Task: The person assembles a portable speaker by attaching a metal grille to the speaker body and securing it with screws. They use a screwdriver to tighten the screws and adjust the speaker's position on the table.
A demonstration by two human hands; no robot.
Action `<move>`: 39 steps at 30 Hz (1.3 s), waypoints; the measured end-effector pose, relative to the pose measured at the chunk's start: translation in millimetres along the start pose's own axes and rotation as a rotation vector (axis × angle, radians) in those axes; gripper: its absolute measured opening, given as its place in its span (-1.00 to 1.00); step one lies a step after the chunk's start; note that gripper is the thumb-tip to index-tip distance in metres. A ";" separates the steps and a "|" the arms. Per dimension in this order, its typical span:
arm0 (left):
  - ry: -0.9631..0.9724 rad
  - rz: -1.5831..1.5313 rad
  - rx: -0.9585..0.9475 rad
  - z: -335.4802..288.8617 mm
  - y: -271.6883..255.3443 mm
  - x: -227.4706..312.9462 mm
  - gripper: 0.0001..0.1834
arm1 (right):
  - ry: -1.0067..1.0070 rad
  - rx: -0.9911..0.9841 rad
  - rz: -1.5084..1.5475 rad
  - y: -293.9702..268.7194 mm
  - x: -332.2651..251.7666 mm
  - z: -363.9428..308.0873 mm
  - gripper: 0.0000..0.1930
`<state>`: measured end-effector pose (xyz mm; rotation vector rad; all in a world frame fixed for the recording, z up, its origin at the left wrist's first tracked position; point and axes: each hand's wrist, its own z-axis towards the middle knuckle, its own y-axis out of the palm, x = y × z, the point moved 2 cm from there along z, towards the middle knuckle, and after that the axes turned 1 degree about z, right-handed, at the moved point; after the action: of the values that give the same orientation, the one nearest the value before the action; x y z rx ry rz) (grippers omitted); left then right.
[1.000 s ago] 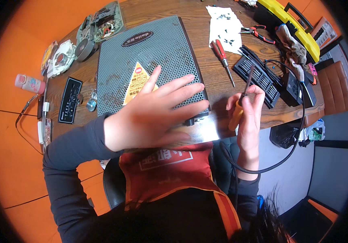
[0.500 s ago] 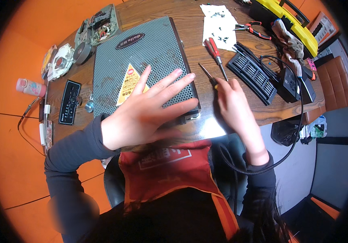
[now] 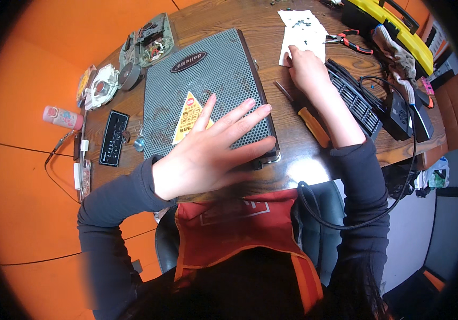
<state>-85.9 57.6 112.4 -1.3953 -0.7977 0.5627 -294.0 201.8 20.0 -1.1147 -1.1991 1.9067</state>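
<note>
My left hand lies flat with spread fingers on the near end of a grey perforated device housing that carries a yellow triangular sticker. It holds nothing. My right hand reaches to the far right, its curled fingertips on the near edge of a white paper sheet dotted with small screws. Whether something is pinched in those fingers is hidden. An orange-handled screwdriver lies loose on the wooden table just left of my right forearm.
Right of my right arm are a black vent grille, a black power adapter, red-handled pliers and a yellow-and-black tool case. On the left lie a black control strip, a pink bottle and a circuit assembly. A black cable loops off the near edge.
My right hand held the screwdriver near the housing's corner; the tool now lies on the table and the hand has moved away to the paper. My left hand stays on the housing.
</note>
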 end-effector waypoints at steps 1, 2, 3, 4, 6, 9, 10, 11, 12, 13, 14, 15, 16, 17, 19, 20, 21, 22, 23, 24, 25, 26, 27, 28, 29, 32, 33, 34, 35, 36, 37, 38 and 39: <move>0.000 -0.002 0.001 0.0 -0.1 0.2 -0.41 | -0.040 0.057 0.036 -6.9 -1.8 -3.5 -0.63; -0.003 0.004 -0.006 0.0 0.0 0.5 -0.41 | -0.008 0.141 0.028 -18.0 -3.1 -9.5 -0.62; -0.005 0.010 -0.011 0.1 0.1 0.2 -0.41 | -0.079 0.308 0.049 -36.7 -2.5 -14.4 -0.63; -0.005 0.014 -0.014 0.2 0.3 0.2 -0.41 | -0.079 0.404 0.071 -52.3 -3.3 -18.4 -0.64; -0.003 0.031 -0.020 -0.2 -0.1 0.0 -0.40 | -0.218 0.668 0.364 -88.0 0.4 -34.7 -0.63; -0.002 0.051 -0.028 0.5 -0.6 0.5 -0.39 | -0.019 0.643 0.844 -105.9 3.3 -55.3 -0.61; -0.005 0.047 -0.030 0.6 -0.9 0.7 -0.39 | -0.035 0.591 0.944 -106.4 1.5 -58.0 -0.63; -0.006 0.051 -0.037 0.6 -1.0 0.9 -0.39 | -0.034 0.602 0.954 -106.7 0.2 -62.2 -0.65; -0.007 0.061 -0.043 0.6 -1.2 0.9 -0.39 | -0.034 0.613 0.962 -105.1 -1.9 -64.8 -0.67; -0.011 0.059 -0.039 0.6 -1.2 1.3 -0.40 | -0.037 0.626 0.970 -104.2 -3.1 -68.9 -0.70; -0.015 0.064 -0.035 0.5 -1.0 1.8 -0.42 | -0.041 0.638 0.978 -103.1 -4.7 -71.6 -0.72; -0.011 0.069 -0.015 0.4 -1.1 2.3 -0.44 | -0.050 0.650 0.986 -101.5 -6.7 -72.4 -0.74; -0.018 0.065 -0.033 0.2 -0.4 2.4 -0.44 | -0.119 0.682 1.014 -102.2 -8.1 -72.6 -0.77; -0.016 0.063 -0.036 0.1 0.1 2.5 -0.44 | -0.116 0.666 1.242 -98.8 -9.6 -70.2 -0.84; -0.005 0.080 -0.026 -0.1 0.7 2.4 -0.45 | -0.126 0.651 1.478 -95.3 -10.5 -64.8 -0.86; 0.006 0.091 -0.009 -0.2 0.9 2.6 -0.45 | -0.108 0.632 1.589 -92.0 -10.8 -61.1 -0.85; 0.018 0.103 0.005 -0.4 1.1 2.8 -0.45 | -0.077 0.591 1.706 -88.9 -10.1 -57.2 -0.85; 0.031 0.115 0.017 -0.7 1.3 2.6 -0.45 | -0.045 0.577 1.856 -84.6 -9.4 -51.8 -0.83; 0.034 0.126 0.011 -0.9 2.0 2.4 -0.45 | -0.083 0.570 1.908 -81.7 -9.3 -48.7 -0.83; 0.038 0.129 0.024 -1.6 2.8 2.5 -0.45 | -0.140 0.540 2.010 -78.5 -10.2 -45.5 -0.82; 0.044 0.131 0.038 -1.7 3.8 2.2 -0.44 | -0.077 0.458 2.051 -73.7 -11.0 -44.6 -0.79; 0.051 0.133 0.053 -2.1 4.7 1.6 -0.44 | -0.035 0.421 2.133 -70.5 -12.0 -45.4 -0.75; 0.056 0.121 0.063 -2.3 5.6 0.9 -0.44 | 0.052 0.388 2.116 -67.1 -14.2 -45.9 -0.71; 0.066 0.137 0.062 -2.4 6.4 0.1 -0.43 | 0.062 0.387 2.034 -67.1 -16.6 -47.5 -0.70; 0.075 0.152 0.063 -2.3 7.0 -0.6 -0.42 | -0.017 0.416 1.945 -70.5 -18.7 -48.7 -0.70; 0.072 0.063 0.070 -1.2 7.0 -0.3 -0.40 | 0.006 0.513 1.731 -83.4 -21.1 -49.9 -0.69; 0.050 0.020 0.034 -1.1 6.9 -0.2 -0.39 | -0.071 0.539 1.624 -89.4 -21.9 -48.9 -0.68; 0.047 -0.013 0.007 -2.5 5.7 -0.2 -0.41 | -0.063 0.571 1.549 -91.7 -22.4 -45.9 -0.66; 0.072 -0.113 0.050 -3.8 2.8 -1.2 -0.37 | -0.111 0.508 1.316 -93.3 -24.8 -43.5 -0.65; 0.078 -0.204 0.033 -6.6 0.5 -4.6 -0.34 | -0.126 0.444 1.180 -89.4 -28.5 -36.5 -0.66; 0.008 -0.220 0.080 -11.7 -3.3 -10.4 -0.32 | -0.118 0.358 1.063 -83.0 -32.1 -29.9 -0.67; -0.018 -0.238 0.194 -18.1 -7.6 -16.4 -0.30 | -0.188 0.263 0.990 -73.8 -38.2 -22.7 -0.68; -0.184 -0.263 0.228 -26.7 -10.6 -30.0 -0.31 | -0.085 0.154 0.981 -62.8 -40.7 -13.6 -0.65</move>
<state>-85.4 16.5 118.4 -1.0204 -1.0136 0.5624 -259.5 198.3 87.7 -1.7326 -0.5189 2.7033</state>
